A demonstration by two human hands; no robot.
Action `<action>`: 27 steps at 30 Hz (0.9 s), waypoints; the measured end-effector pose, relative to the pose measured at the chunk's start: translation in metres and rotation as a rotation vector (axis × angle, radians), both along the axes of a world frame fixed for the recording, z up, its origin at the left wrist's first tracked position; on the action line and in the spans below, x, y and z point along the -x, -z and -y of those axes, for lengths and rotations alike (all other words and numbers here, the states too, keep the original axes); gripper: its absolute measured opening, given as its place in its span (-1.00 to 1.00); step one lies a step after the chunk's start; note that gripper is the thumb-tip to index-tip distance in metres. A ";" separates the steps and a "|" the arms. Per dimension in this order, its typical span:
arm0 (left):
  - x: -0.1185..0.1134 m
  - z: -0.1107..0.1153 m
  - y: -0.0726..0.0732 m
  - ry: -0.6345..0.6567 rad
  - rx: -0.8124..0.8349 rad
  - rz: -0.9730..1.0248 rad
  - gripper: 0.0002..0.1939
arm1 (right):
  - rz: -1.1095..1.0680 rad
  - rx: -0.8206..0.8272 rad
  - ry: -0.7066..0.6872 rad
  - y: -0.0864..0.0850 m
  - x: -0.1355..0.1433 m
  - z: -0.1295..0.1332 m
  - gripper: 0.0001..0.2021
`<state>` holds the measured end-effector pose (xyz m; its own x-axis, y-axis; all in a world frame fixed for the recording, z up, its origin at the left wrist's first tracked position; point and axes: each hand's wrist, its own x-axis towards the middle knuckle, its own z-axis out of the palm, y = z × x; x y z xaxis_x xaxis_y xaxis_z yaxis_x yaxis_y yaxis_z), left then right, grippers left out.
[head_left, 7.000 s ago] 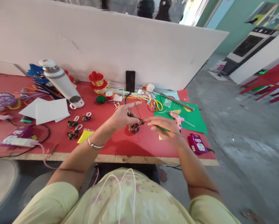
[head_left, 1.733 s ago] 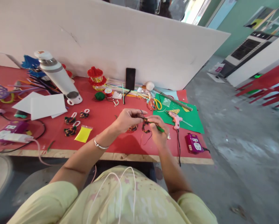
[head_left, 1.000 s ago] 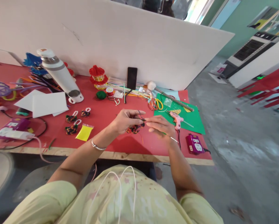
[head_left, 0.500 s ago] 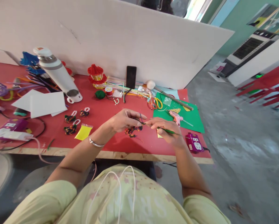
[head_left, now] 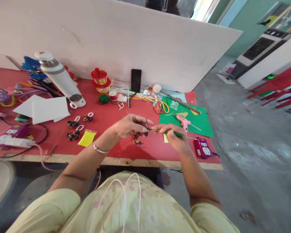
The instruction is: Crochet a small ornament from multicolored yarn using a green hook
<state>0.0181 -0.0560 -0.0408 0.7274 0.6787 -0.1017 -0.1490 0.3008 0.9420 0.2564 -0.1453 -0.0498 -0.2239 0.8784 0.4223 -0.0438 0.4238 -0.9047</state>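
My left hand (head_left: 129, 126) pinches a small multicoloured crochet piece (head_left: 138, 137) in dark, orange and red yarn, which dangles below the fingers. A strand of dark yarn (head_left: 146, 122) runs over the left index finger. In my right hand (head_left: 176, 137) is a crochet hook (head_left: 179, 134) with a green grip, its thin metal tip pointing left into the work. Both hands are close together over the red table (head_left: 111, 124). The exact stitch at the tip is too small to make out.
Finished-looking yarn pieces with white bead loops (head_left: 73, 135) lie left, beside a yellow packet (head_left: 87, 138). A white flask (head_left: 60, 77) and white sheets (head_left: 50, 109) stand or lie farther left. A pink glue gun (head_left: 183, 122), yellow scissors (head_left: 165, 106) and a purple socket box (head_left: 203, 148) are right.
My right hand has turned a little, so the hook's metal rear end now shows to the right of it. The left hand stays almost in place.
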 end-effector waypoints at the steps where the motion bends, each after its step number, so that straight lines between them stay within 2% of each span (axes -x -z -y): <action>1: -0.001 0.001 0.000 -0.020 -0.012 -0.004 -0.57 | 0.000 -0.004 0.027 0.001 0.001 0.001 -0.73; 5: -0.006 0.009 -0.001 -0.184 -0.146 -0.008 -0.53 | 0.108 -0.127 0.155 0.004 0.008 0.006 -0.78; 8: -0.012 0.020 -0.002 -0.302 -0.266 -0.005 -0.47 | 0.180 -0.241 0.200 0.008 0.013 0.009 -0.79; 11: -0.016 0.027 -0.003 -0.371 -0.302 -0.002 -0.46 | 0.178 -0.325 0.264 0.014 0.020 0.009 -0.79; 17: -0.020 0.029 -0.001 -0.375 -0.245 0.046 -0.44 | 0.240 -0.426 0.342 0.021 0.027 0.007 -0.80; 23: -0.020 0.035 -0.005 -0.424 -0.344 -0.049 -0.42 | 0.385 -0.525 0.299 0.018 0.022 0.004 -0.79; 27: -0.018 0.032 -0.005 -0.388 -0.306 -0.017 -0.41 | 0.355 -0.478 0.272 0.014 0.020 0.006 -0.80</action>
<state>0.0362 -0.0883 -0.0356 0.4147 0.9000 0.1344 -0.1789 -0.0642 0.9818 0.2363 -0.1515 -0.0639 -0.2178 0.6570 0.7218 0.3884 0.7368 -0.5534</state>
